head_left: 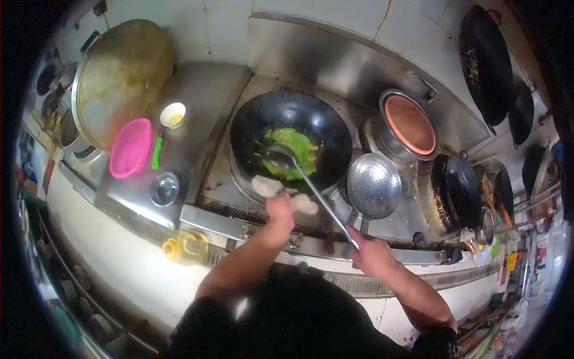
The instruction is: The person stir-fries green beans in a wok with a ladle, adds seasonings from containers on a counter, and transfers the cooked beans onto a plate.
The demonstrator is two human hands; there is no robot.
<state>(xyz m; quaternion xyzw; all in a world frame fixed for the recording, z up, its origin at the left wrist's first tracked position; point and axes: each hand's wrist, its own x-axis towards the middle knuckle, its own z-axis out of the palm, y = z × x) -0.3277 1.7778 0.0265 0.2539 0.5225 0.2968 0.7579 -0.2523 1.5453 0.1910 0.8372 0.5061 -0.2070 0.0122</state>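
Observation:
A black wok (pixel 332 128) sits on the stove in front of me, with bright green vegetables (pixel 293 142) in its bottom. My left hand (pixel 280 213) is closed around a pale folded cloth (pixel 266 186) at the wok's near edge; the rim under the cloth is hidden. In my right hand (pixel 372 256) is the long handle of a metal ladle (pixel 318 194). The ladle's bowl lies among the greens, left of the wok's middle.
A perforated strainer (pixel 374 186) and a steel pot (pixel 391 125) stand right of the wok. To the left are a pink basket (pixel 131 148), a white bowl (pixel 173 115), a metal bowl (pixel 165 189) and a big round lid (pixel 122 78). An oil bottle (pixel 192 245) hangs near the front edge.

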